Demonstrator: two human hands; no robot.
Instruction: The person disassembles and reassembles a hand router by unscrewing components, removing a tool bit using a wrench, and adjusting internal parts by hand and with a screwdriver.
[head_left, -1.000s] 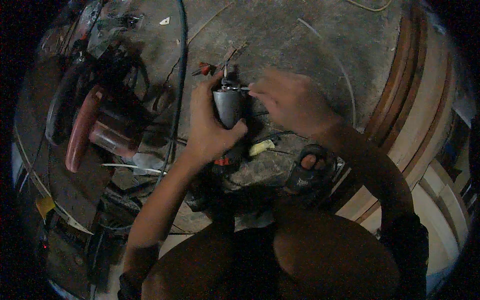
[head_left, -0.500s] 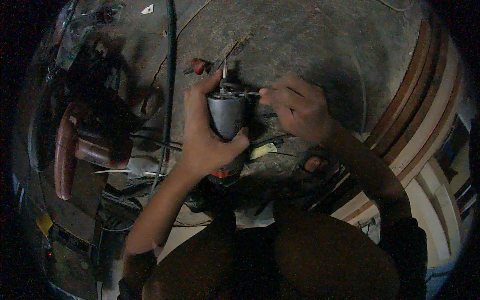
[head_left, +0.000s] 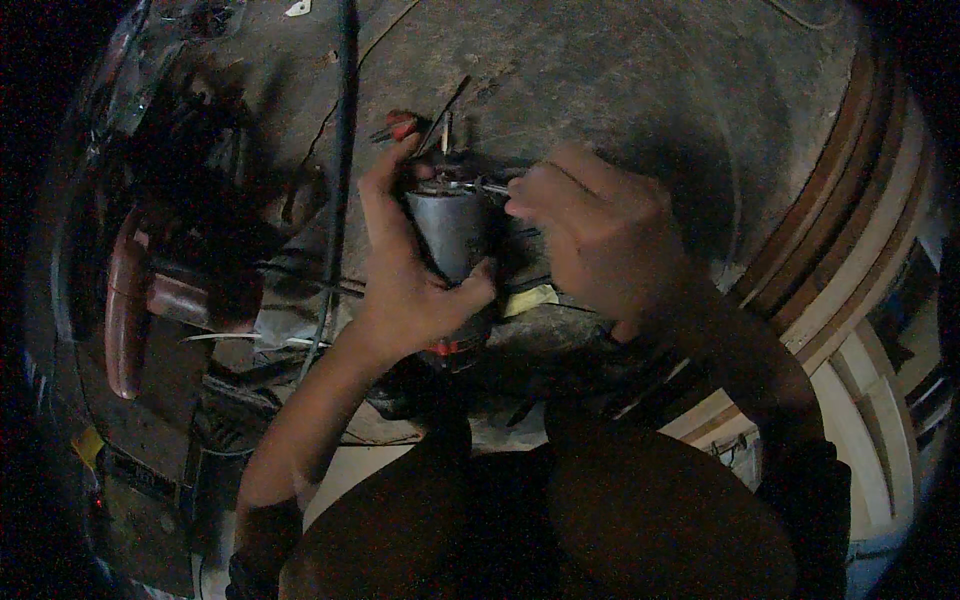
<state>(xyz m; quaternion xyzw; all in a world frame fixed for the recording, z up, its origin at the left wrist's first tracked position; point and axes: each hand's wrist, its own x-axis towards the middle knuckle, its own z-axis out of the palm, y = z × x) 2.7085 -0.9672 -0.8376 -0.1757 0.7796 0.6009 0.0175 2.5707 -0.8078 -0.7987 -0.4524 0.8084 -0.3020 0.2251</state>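
My left hand (head_left: 410,290) is wrapped around a grey metal cylinder (head_left: 445,230), which looks like a motor body with a dark lower part and a red band. A thin shaft (head_left: 447,132) stands up from its far end. Closed at the cylinder's right, my right hand (head_left: 600,225) pinches a slim metal tool (head_left: 492,187). The tool's tip reaches the cylinder's top; its exact kind is too dim to tell. Just beyond my left fingertips lie a small red-handled item (head_left: 402,125) and a thin dark rod (head_left: 443,113) on the floor.
A dark hose (head_left: 347,130) runs down left of my hands. Further left is a machine with a brown handle (head_left: 122,310). Curved wooden strips (head_left: 830,215) are stacked at the right. A yellow scrap (head_left: 530,300) and dark cables lie beside the cylinder.
My right hand has turned and moved slightly left and lower, closer to the cylinder, still on the slim tool. My left hand keeps its hold, its forefinger slightly shifted.
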